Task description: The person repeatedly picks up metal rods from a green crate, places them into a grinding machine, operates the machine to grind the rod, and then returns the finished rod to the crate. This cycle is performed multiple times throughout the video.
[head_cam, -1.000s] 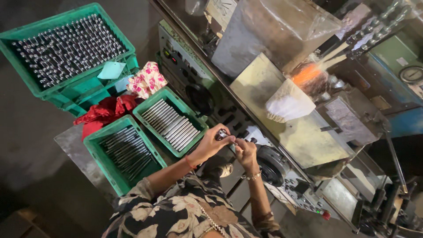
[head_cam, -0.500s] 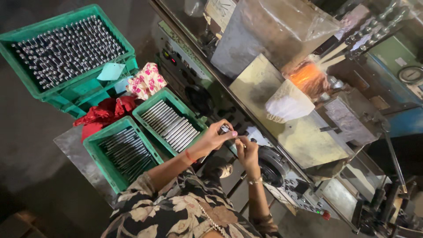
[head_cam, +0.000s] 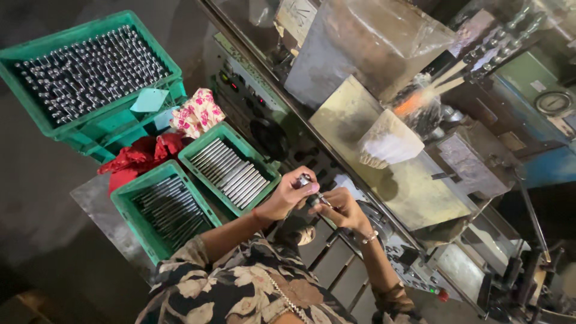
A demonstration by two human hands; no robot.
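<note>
My left hand (head_cam: pixel 289 193) and my right hand (head_cam: pixel 340 208) meet in front of a machine's control panel (head_cam: pixel 252 102). Together they hold a short metal rod (head_cam: pixel 308 185): the left hand grips its upper end, and the right hand's fingers pinch its lower end. Just left of my hands stands a small green crate (head_cam: pixel 198 153) filled with shiny metal rods laid side by side. A second small green crate (head_cam: pixel 129 207) with darker rods sits below it, beside my left forearm.
A large green crate (head_cam: pixel 36 120) packed with upright metal parts stands at the upper left. Red cloth (head_cam: pixel 135 159) and a flowered cloth (head_cam: pixel 198 114) lie between the crates. A white rag (head_cam: pixel 390 144) rests on the machine's metal tray (head_cam: pixel 420 192); an orange glow (head_cam: pixel 408 105) shows behind.
My hands have stayed together on the rod and shifted slightly. The orange glow behind the white rag has dimmed.
</note>
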